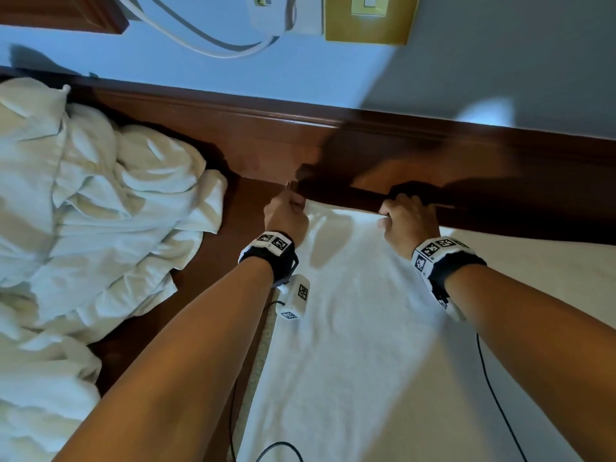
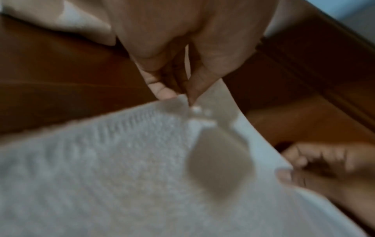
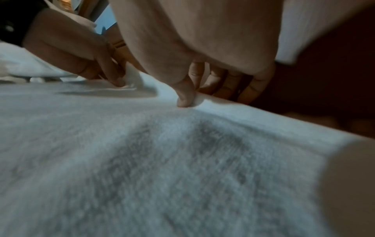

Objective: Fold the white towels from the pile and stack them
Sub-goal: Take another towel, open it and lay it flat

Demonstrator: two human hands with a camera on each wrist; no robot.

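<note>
A white towel (image 1: 353,328) lies spread flat on the dark wooden surface (image 1: 213,295), its far edge by the raised wooden rail. My left hand (image 1: 293,208) pinches the towel's far left corner (image 2: 182,102) between thumb and fingers. My right hand (image 1: 388,218) pinches the far edge further right, thumb on top of the towel (image 3: 186,99) and fingers under the edge. The crumpled pile of white towels (image 1: 83,211) sits to the left. In the right wrist view the left hand (image 3: 113,80) grips its corner just beyond.
A raised wooden rail (image 1: 366,138) runs along the far side, with a pale blue wall (image 1: 166,65) behind it. White cables (image 1: 206,45) and a yellow wall plate (image 1: 370,18) are on the wall. Thin black wires (image 1: 493,388) trail from my wrists.
</note>
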